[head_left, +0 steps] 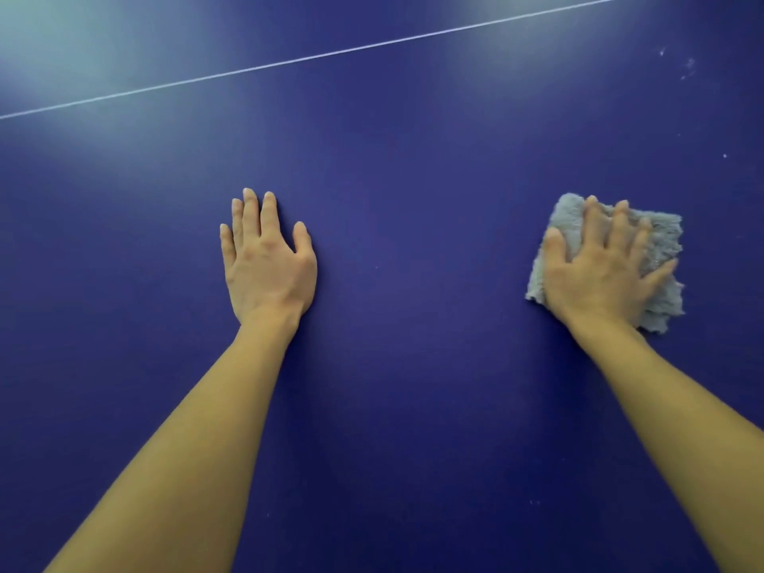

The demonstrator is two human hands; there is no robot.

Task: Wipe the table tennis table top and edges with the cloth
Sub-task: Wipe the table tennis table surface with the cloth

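The dark blue table tennis table top [413, 179] fills the whole view. A grey fluffy cloth [665, 241], folded into a rough square, lies flat on it at the right. My right hand [603, 266] presses on the cloth with its fingers spread and straight, covering most of it. My left hand [266, 258] rests flat on the bare table surface left of centre, fingers straight and together, holding nothing.
A thin white line [330, 55] runs slantwise across the far part of the table. A few pale specks and smudges [686, 66] show on the surface at the upper right. No table edge is in view.
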